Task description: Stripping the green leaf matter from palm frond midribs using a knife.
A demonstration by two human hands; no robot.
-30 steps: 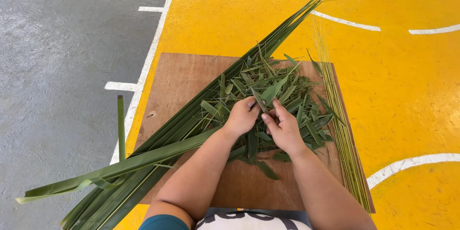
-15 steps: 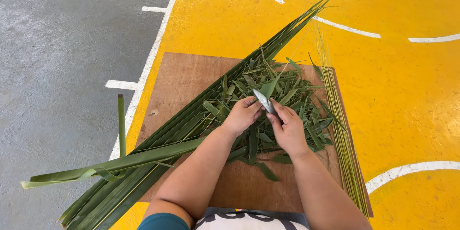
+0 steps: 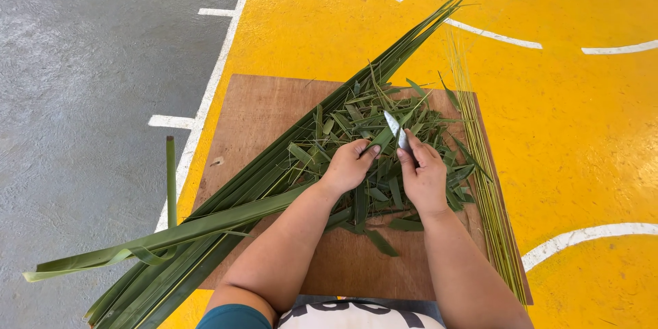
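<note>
My right hand (image 3: 423,179) is closed around a small knife (image 3: 396,130), its pale blade pointing up and away from me, just above my knuckles. My left hand (image 3: 349,164) is closed on a long palm leaf (image 3: 205,223), fingers pinched over the strip right beside the blade; the two hands are almost touching. The leaf runs under my left forearm and off to my lower left, where its end curls on the grey floor.

Both hands sit over a heap of cut leaf scraps (image 3: 370,130), short green pieces strewn across the middle of a brown wooden board (image 3: 267,110). The scraps crowd around my fingers and hide the board beneath them. A bundle of long green fronds (image 3: 288,157) lies diagonally across the board, from the far right tip down to the near left corner, passing just left of my left hand. Along the board's right edge lies a row of thin pale-green leaf ribs (image 3: 490,199), near my right wrist but apart from it. The board rests on a yellow floor (image 3: 582,137) with white lines; a single upright leaf strip (image 3: 171,178) lies on the grey part to the left.
</note>
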